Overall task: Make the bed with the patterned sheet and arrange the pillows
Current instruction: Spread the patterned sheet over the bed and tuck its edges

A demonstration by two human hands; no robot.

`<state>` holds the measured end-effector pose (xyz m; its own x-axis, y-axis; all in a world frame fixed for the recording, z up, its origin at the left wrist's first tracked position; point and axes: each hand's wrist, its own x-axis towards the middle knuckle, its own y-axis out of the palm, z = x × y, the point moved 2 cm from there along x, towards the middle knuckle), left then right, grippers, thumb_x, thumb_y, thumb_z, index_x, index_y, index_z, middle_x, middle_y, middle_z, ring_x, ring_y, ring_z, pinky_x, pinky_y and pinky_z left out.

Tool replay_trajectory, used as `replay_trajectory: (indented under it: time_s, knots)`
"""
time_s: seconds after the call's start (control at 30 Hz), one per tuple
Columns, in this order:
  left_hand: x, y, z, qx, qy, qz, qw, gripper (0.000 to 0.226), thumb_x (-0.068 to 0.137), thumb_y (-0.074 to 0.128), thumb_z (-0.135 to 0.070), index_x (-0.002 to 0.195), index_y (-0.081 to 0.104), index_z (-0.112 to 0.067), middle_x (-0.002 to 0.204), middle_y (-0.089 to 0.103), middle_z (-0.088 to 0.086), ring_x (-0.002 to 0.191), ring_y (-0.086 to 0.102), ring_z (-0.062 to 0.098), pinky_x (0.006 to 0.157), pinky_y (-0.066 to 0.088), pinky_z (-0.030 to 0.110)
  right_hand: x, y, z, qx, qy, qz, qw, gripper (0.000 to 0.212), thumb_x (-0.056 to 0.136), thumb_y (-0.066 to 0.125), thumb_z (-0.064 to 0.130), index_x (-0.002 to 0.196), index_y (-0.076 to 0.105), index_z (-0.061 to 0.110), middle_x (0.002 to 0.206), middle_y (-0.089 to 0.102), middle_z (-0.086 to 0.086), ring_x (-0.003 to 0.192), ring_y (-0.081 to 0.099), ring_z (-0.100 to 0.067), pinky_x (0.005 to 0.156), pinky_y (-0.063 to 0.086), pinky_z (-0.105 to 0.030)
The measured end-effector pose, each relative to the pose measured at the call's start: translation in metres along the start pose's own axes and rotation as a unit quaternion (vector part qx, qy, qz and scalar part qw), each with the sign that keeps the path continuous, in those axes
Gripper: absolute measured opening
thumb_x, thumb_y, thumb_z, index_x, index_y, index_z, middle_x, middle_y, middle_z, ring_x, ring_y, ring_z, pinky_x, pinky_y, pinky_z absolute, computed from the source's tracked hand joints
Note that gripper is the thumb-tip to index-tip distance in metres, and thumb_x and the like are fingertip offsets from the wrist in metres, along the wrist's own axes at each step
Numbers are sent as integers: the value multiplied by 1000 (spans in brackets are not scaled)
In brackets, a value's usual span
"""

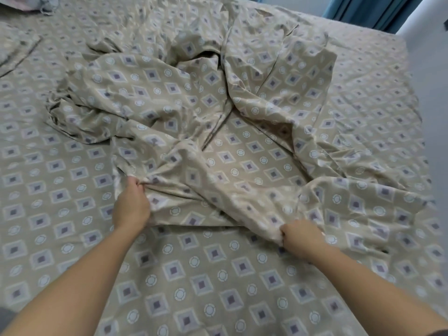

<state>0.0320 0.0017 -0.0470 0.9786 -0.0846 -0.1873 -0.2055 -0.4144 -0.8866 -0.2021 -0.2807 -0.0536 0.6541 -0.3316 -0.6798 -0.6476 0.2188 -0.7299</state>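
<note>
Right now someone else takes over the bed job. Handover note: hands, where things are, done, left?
Left hand: grips the near edge of the crumpled patterned sheet.
Right hand: grips the same edge, further right.
Sheet lies bunched mid-bed on a flat cover of the same pattern. A likely pillow sits at the far left corner.
Done: edge held in both hands.
Left: spread and smooth the sheet, arrange the pillows.

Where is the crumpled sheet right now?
In the head view, the crumpled sheet lies in the middle of the bed, its near edge gripped by the left hand and right hand.
</note>
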Motion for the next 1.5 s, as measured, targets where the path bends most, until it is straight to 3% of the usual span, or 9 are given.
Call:
replay_trajectory:
  time_s: [0.23,0.4,0.63,0.73,0.8,0.97,1.13,1.4,1.5]
  knots:
    - [-34,-39,-26,243,187,61,950,16,96,46,-28,87,51,-16,91,60,7,76,56,27,65,45,36,-91,25,-47,3,-22,230,973,25,97,37,24,106,57,12,108,61,-14,84,52,-25,70,38,-27]
    - [-90,-7,-55,278,241,134,920,38,87,52,-24,124,48,-18,127,51,3,109,55,24,84,46,34,-114,34,-40,-44,-105,258,959,20,85,47,8,97,63,6,73,46,-3,60,38,-16,53,33,-24]
    - [-143,84,-121,390,448,215,775,68,91,49,-12,149,17,-25,159,11,4,148,6,23,118,5,53,-67,24,-86,-10,20,-282,959,45,69,73,18,111,58,22,130,52,-11,123,49,-35,97,40,-53]
    - [-151,109,-124,438,459,250,731,44,91,44,-11,133,38,-21,123,59,3,120,53,25,114,17,49,-51,22,-125,26,115,-183,976,73,88,55,28,147,14,36,159,10,-7,145,10,-35,111,17,-59]
    - [-154,111,-120,463,435,284,718,38,91,43,-12,128,46,-21,115,63,3,107,60,25,96,37,38,-46,25,-143,-6,123,-140,982,80,88,53,23,150,4,38,154,26,-5,138,29,-30,104,30,-51]
    - [-163,94,-105,469,388,348,713,24,90,46,-18,110,59,-21,115,62,3,99,59,23,75,41,30,-59,40,-162,-213,60,-102,970,37,93,41,16,127,55,23,127,54,-1,120,45,-24,101,28,-40]
    - [-184,68,-67,519,348,414,662,26,91,45,-20,112,60,-17,123,58,9,104,60,28,86,46,35,-108,93,-192,-347,-25,38,937,40,96,40,34,131,55,21,138,45,-4,128,33,-30,106,17,-46]
    - [-218,43,-73,520,346,464,628,39,90,54,-30,127,51,-18,136,50,5,120,51,24,97,41,31,-231,174,-247,-187,170,169,953,22,89,44,39,69,48,30,108,69,9,109,59,-14,97,27,-39]
    - [-239,54,-78,489,356,491,627,39,84,65,-34,118,55,-18,117,58,2,105,56,22,82,42,27,-252,168,-242,-172,164,125,963,21,93,46,36,106,63,33,123,62,7,120,53,-14,100,33,-33]
